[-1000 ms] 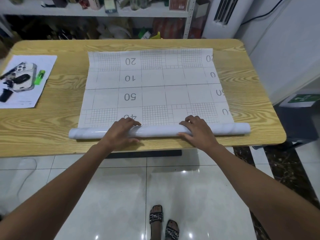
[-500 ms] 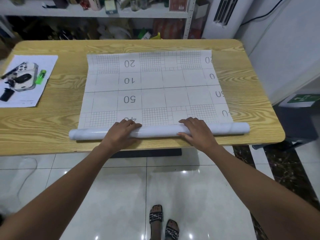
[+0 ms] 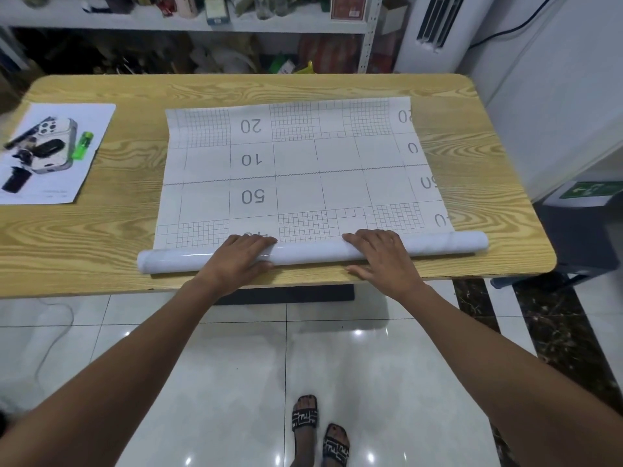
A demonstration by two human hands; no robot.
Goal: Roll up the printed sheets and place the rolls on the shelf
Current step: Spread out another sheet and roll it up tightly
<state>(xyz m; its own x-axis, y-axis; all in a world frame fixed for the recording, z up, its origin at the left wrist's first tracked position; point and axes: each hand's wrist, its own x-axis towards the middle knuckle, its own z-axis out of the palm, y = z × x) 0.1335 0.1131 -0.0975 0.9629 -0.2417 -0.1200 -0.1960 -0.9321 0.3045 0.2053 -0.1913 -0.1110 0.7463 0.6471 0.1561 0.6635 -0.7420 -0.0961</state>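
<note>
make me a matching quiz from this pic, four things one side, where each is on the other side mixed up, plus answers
Things
1. roll
2. green lighter
3. unrolled sheet
4. shelf

Places
A. behind the table
B. on the white paper, far left
C. near edge, under the left hand and right hand
D. flat across the middle

Pairs: 1-C, 2-B, 3-D, 4-A

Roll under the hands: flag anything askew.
The roll overshoots the flat sheet at both side edges, further on the right, so it may be winding unevenly. Nothing looks torn.
</note>
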